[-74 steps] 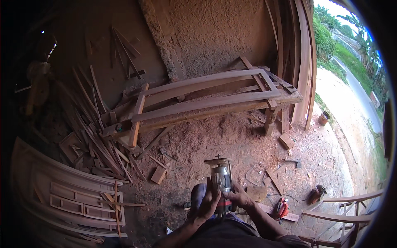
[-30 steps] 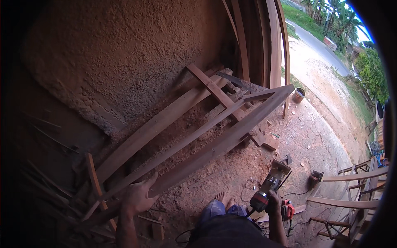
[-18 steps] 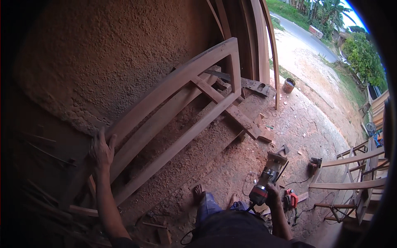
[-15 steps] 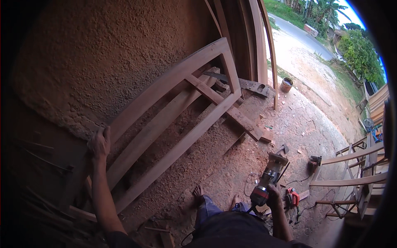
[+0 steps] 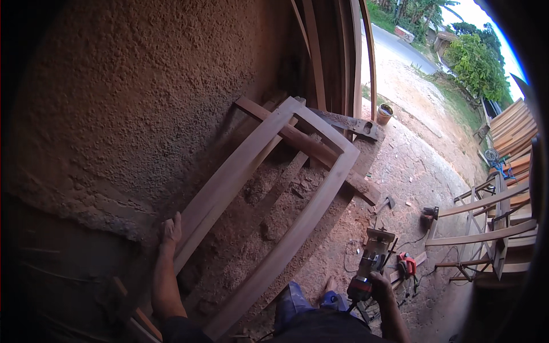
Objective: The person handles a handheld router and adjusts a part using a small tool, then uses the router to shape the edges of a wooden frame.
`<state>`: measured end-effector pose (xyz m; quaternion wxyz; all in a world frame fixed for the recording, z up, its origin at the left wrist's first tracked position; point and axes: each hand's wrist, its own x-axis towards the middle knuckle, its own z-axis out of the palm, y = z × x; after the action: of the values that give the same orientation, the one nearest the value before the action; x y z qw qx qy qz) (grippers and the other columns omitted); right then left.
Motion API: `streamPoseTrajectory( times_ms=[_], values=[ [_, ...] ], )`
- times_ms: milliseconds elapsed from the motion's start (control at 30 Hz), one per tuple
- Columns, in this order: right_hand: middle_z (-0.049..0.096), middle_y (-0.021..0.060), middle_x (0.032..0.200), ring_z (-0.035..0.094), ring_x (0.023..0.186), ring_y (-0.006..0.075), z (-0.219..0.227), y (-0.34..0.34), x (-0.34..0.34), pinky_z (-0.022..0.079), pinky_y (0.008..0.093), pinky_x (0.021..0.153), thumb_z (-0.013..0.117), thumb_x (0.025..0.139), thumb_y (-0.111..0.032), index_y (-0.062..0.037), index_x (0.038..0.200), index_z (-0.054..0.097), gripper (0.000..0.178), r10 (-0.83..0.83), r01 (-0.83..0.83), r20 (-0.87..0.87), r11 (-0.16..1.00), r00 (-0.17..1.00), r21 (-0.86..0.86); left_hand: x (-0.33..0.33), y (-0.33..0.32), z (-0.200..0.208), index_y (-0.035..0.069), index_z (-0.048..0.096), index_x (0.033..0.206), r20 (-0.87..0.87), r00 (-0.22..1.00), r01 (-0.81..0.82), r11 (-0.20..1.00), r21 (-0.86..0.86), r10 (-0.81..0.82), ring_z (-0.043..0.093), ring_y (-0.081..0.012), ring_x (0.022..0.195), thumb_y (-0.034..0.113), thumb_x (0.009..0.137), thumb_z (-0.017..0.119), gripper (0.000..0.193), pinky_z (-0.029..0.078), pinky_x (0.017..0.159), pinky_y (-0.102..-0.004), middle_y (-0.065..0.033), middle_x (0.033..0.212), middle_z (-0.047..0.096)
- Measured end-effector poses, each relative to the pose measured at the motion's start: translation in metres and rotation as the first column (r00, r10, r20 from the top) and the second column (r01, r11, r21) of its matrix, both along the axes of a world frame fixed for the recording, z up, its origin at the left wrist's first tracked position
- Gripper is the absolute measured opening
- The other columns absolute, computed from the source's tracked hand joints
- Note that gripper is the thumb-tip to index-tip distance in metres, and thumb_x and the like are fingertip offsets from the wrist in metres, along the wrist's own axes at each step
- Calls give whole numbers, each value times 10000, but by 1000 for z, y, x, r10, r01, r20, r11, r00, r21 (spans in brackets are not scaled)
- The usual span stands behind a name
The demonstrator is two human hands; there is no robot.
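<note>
A wooden frame (image 5: 200,208) with long, gently curved rails lies slanting before me, its far end across a wooden bar (image 5: 311,144). My left hand (image 5: 171,228) grips the outer edge of its left rail, close to the rough wall; some of the fingers are hidden. To the right, clear of the frame, my right hand (image 5: 381,286) is closed around a corded power tool (image 5: 369,268), which looks like a router. It has a dark body, and its flat base plate points away from me.
A handsaw (image 5: 351,124) lies beyond the frame. On the dusty floor sit a hammer-like tool (image 5: 388,203), a red power planer (image 5: 406,264) and cords. A bucket (image 5: 385,113) stands farther out. More curved timber (image 5: 480,200) rests at right; planks (image 5: 343,63) lean on the wall.
The frame has shifted and turned, so its far end lies lower and farther right across the bar. My left hand has moved right with its edge. My right hand still holds the router.
</note>
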<state>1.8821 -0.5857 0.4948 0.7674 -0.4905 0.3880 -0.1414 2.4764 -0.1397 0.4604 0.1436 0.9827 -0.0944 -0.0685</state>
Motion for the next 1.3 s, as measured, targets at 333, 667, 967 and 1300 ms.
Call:
streamPoseTrajectory(
  times_ms=[333,667,967,1300],
  values=[
    [681,50,994,657,869,153,55,22,90,541,307,773,774,781,-355,0,1201,614,572,255,-262,74,957,964,124,-84,-35,-29,9,417,1540,29,1000,1,918,-397,12,534,-461,1308,466,1073,448,654,441,1076,-511,-311,1476,509],
    [702,69,1005,676,895,154,64,95,135,551,309,824,742,872,-324,24,1194,639,485,750,-826,347,527,563,201,-355,-100,54,163,360,1584,692,443,688,711,145,-570,401,-397,1456,392,949,707,759,291,1191,-592,-160,1584,419],
    [706,125,1075,730,866,207,84,202,96,617,337,762,630,1004,-464,14,1294,577,561,868,-885,305,265,392,382,-467,-28,70,45,565,1366,641,762,439,803,-402,-95,448,-408,1422,322,825,794,650,300,1195,-579,-190,1457,545],
    [686,72,1149,687,988,134,101,380,109,584,293,778,508,1090,-451,-7,1304,568,497,863,-872,389,109,321,477,-485,130,60,-7,565,1359,643,732,322,717,-618,226,561,-422,1307,268,1014,627,446,408,1141,-537,-231,1373,594]
  ],
)
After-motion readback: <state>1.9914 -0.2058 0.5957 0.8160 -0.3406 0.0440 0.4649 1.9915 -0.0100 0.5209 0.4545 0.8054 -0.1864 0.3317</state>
